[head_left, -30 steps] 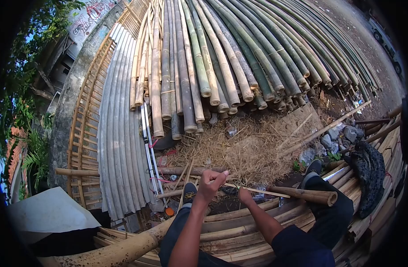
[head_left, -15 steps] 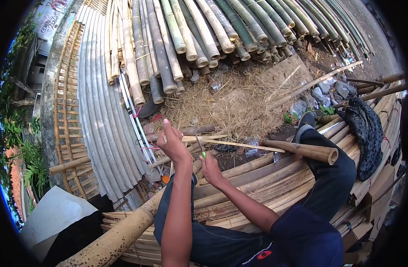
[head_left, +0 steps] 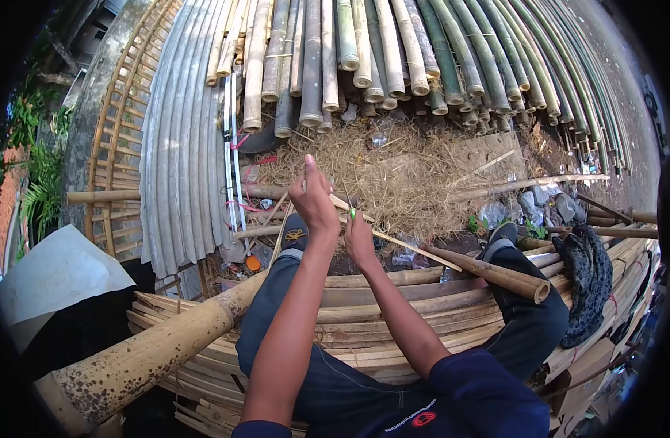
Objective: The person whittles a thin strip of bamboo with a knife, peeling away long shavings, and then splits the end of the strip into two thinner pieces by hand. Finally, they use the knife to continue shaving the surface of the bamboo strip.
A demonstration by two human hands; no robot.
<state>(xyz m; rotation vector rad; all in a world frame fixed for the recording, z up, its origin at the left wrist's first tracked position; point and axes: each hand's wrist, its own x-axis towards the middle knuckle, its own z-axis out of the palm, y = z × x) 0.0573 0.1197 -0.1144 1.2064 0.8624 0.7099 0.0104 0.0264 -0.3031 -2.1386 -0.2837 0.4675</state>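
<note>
I am seeing the left hand (head_left: 313,197) closing around the near end of a thin bamboo strip (head_left: 400,242), thumb up. Just beside it, the right hand (head_left: 358,237) is gripping a green-handled knife (head_left: 350,209) against the strip. The strip's long axis is running left to right, sloping down toward a thick bamboo pole (head_left: 495,274) lying across the right knee, above straw (head_left: 415,175).

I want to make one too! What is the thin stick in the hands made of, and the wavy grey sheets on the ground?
The thin stick looks like split bamboo: pale, dry and matte, like the round poles stacked beyond. The wavy grey sheets look like corrugated metal, dull and weathered, though fibre cement is possible. The left hand and the right hand grip the stick.
</note>
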